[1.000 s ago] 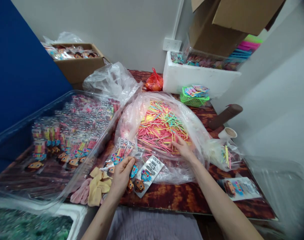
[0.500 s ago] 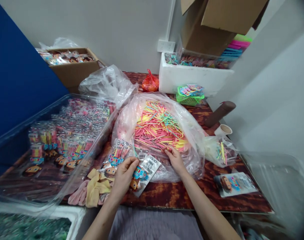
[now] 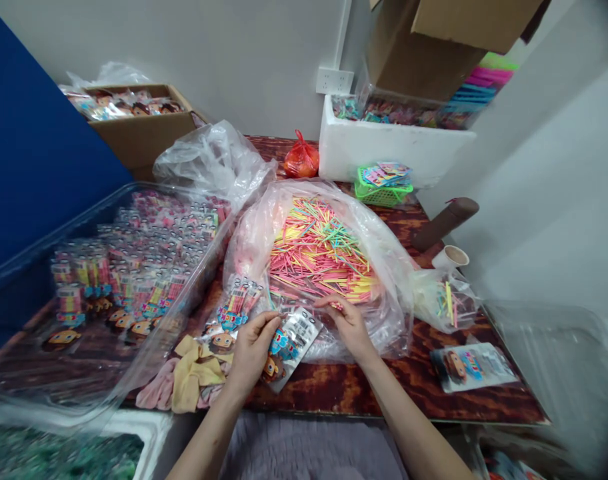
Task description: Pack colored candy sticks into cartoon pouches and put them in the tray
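At far left a flat blue panel [image 3: 19, 147] is seen, and beside it a clear plastic tray [image 3: 44, 393] is packed with rows of glossy filled packs [image 3: 134, 267]. Behind the tray a cardboard box [image 3: 144, 133] is heaped with more of them. Soft yellow and pink cloths [image 3: 194, 380] are bunched at the near edge of the dark wood-grain table [image 3: 364, 390].

Next to the cloths, the packet [image 3: 291, 337] is clamped in the left hand [image 3: 251, 350], thumb on top and fingers beneath. It is a flat, shiny oblong pouch lying at the front of the table, against the near edge of the bag [image 3: 257, 233]. Its long axis is slanted from near-left to far-right. The end with the cartoon face is turned toward the person, and the white barcoded end is pointed at the bag.

The right hand [image 3: 349, 323] is laid just beside that far end, with its fingers drawn together. Whether anything is pinched in them cannot be told.

Behind both hands, thin straight sticks [image 3: 319, 253] in pink, yellow, green and blue are piled crisscross in the wide, wrinkled clear bag. Further right a white foam box [image 3: 389, 150], a green basket [image 3: 381, 195], a paper cup [image 3: 454, 257] and a lone flat pack [image 3: 471, 367] are set.
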`<state>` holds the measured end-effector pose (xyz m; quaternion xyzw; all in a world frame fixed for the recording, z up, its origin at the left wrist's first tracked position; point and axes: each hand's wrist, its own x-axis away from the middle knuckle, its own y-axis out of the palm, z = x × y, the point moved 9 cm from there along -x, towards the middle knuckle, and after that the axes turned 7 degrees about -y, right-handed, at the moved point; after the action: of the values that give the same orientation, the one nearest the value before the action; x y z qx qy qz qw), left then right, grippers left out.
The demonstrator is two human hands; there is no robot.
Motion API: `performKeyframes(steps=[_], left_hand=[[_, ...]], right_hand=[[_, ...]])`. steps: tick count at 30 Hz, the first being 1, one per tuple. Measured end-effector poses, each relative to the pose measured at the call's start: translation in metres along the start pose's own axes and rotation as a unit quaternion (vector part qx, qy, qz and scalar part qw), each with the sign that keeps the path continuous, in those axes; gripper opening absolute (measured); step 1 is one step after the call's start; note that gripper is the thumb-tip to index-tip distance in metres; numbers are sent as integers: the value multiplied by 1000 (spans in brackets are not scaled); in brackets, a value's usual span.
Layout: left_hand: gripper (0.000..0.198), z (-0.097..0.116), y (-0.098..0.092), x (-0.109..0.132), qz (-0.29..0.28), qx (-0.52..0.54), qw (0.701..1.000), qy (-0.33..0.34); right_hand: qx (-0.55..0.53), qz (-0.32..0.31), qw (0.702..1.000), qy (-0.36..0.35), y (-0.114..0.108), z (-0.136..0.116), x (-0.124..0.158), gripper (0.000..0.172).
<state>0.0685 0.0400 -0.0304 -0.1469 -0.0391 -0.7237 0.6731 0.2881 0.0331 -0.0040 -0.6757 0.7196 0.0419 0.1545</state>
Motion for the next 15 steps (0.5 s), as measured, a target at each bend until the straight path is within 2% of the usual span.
performKeyframes(steps=[3, 7, 12, 15], left_hand=[[29, -3, 2, -2, -12, 55, 998, -14], [17, 2, 2, -4, -13, 94, 996, 3], [24, 12, -4, 1, 18, 43, 999, 19], [24, 16, -5, 5, 19, 13, 999, 30]], right_hand=[[8, -25, 1000, -11, 11, -10, -2, 17], [19, -47, 998, -25, 24, -23, -4, 19], [19, -61, 997, -37, 37, -34, -3, 20], [9, -64, 997, -39, 42, -36, -2, 21]])
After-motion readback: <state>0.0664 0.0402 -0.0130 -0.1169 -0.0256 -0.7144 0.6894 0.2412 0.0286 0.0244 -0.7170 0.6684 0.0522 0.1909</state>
